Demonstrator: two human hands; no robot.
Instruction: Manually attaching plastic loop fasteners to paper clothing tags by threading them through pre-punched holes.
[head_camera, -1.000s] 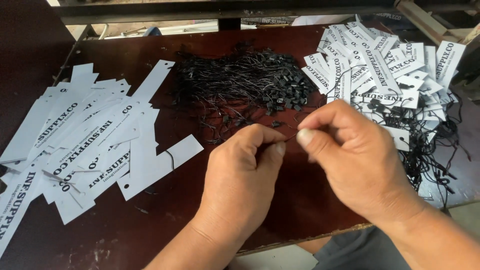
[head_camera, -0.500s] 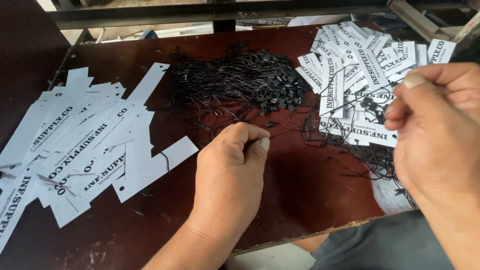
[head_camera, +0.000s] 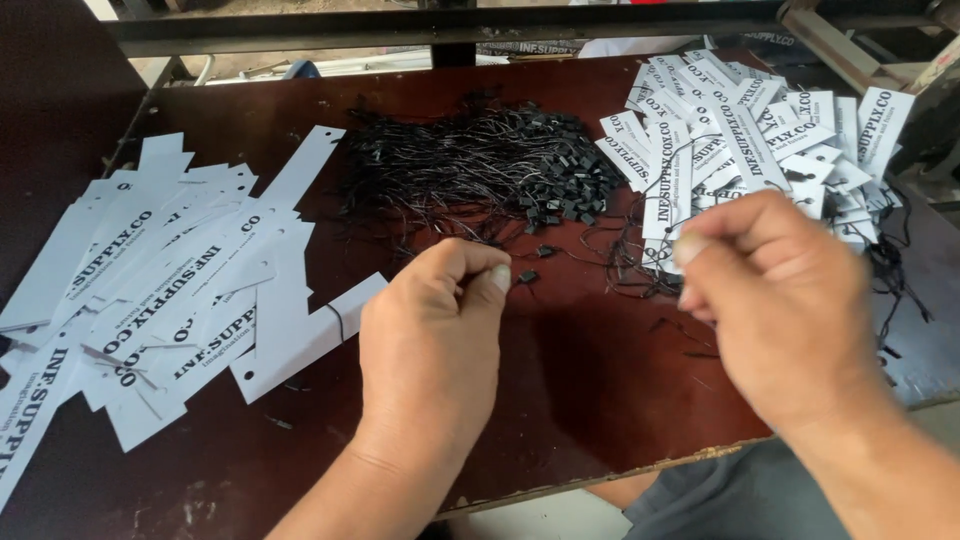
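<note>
Head view looks down on a dark brown surface (head_camera: 600, 400) with both hands low in the frame. Left hand (head_camera: 435, 335) rests knuckles-up near the middle, its fingers curled in and thumb pressed to the forefinger at the tip; whether a thread lies in that pinch cannot be told. Just beside the thumb tip sits a small black clasp (head_camera: 527, 277) on the surface, apart from the hand. Right hand (head_camera: 775, 290) hangs further right and a little higher, fingers bunched with thumb against the fingertips; it seems to pinch a fine black string, though the string itself is too thin to make out there. Right above its fingertips lies a white tag (head_camera: 668, 195) with dark print, at the near edge of the tag pile (head_camera: 760, 120) that fills the far right corner, black strings threaded through it. Between the hands and the far edge spreads a heap of black strings (head_camera: 470, 170) with small black clasps, well apart from the left hand's knuckles. On the left lies a second spread of long white tags, the loose tags (head_camera: 180, 290), overlapping one another, the nearest one just beside the left hand. A metal bar (head_camera: 400, 25) runs along the far side.
</note>
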